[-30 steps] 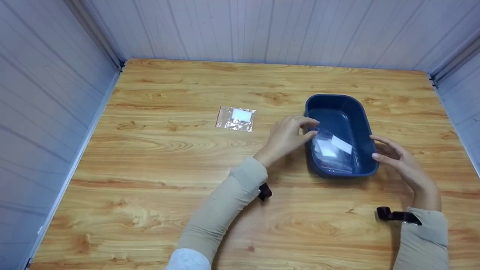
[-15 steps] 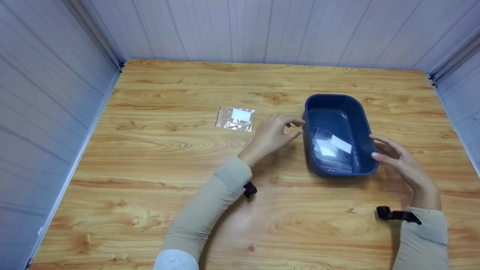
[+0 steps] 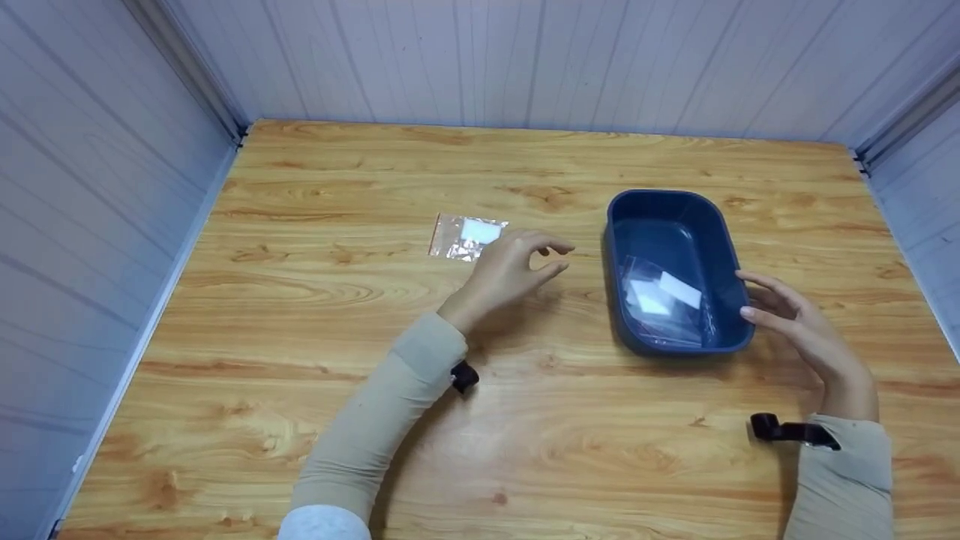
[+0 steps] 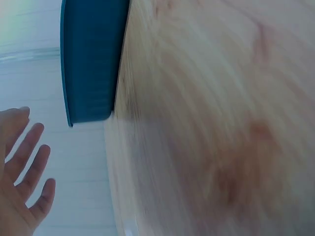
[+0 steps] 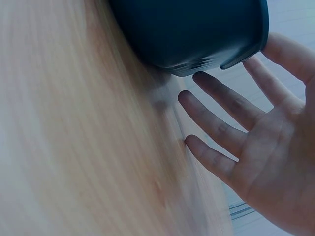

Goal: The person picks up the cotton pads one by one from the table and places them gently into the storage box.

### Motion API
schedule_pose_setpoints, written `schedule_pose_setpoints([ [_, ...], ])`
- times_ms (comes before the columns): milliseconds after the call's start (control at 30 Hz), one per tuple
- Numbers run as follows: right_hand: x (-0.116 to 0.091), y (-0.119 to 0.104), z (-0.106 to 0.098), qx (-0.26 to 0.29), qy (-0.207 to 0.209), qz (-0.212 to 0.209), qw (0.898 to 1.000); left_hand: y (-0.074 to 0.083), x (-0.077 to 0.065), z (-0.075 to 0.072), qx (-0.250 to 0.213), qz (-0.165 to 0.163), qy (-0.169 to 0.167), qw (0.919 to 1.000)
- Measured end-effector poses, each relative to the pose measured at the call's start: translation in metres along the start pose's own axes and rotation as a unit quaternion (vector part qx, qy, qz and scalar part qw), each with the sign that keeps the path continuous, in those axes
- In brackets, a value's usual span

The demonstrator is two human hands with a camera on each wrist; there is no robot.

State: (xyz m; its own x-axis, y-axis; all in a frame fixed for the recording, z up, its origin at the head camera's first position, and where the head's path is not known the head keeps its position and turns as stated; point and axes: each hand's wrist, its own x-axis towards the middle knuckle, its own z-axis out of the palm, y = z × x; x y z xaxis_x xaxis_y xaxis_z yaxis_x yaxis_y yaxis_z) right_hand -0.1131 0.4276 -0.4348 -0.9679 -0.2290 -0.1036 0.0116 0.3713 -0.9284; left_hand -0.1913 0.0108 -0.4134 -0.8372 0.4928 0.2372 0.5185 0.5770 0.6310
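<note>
My left hand (image 3: 506,271) hovers over the table between a small clear zip bag and a blue bin, its fingers loosely bent with nothing between them. That zip bag (image 3: 451,236), red along its left edge and holding a white piece, lies flat; the hand overlaps its lower right corner in the head view. The deep blue bin (image 3: 652,229) stands right of centre. Inside, clear bags (image 3: 664,311) with white pieces lie at its near end. At the bin's right wall, my right hand (image 3: 814,334) touches the rim with thumb and index fingertips; the other fingers (image 5: 211,125) spread loosely below.
The wood-grain table (image 3: 300,315) is bordered by pale panel walls (image 3: 487,60) at the back and both sides. A black wrist camera (image 3: 465,376) sits on the left sleeve, another black camera mount (image 3: 795,433) on the right one.
My left hand has drawn away from the bin leftwards, leaving the bag it was at inside the bin. The right hand stays at the bin's right rim.
</note>
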Motion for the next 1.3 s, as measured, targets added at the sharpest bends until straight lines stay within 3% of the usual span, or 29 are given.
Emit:
schedule_pose_setpoints([
  [467,0.001,0.001,0.003,0.027,-0.004,-0.011,1.0,-0.031,-0.013,-0.02,-0.012,0.018,-0.016,0.9996],
  [800,0.001,0.001,0.003,0.015,-0.001,-0.005,1.0,-0.049,-0.022,-0.031,-0.044,-0.016,-0.013,0.9988],
  [1000,0.0,0.001,0.003,0.005,-0.001,-0.006,1.0,-0.062,-0.026,-0.039,-0.039,-0.037,-0.006,0.9985],
  [1300,0.0,0.0,0.002,0.031,-0.004,-0.013,0.999,-0.075,-0.032,-0.051,-0.058,-0.081,-0.04,0.9942],
])
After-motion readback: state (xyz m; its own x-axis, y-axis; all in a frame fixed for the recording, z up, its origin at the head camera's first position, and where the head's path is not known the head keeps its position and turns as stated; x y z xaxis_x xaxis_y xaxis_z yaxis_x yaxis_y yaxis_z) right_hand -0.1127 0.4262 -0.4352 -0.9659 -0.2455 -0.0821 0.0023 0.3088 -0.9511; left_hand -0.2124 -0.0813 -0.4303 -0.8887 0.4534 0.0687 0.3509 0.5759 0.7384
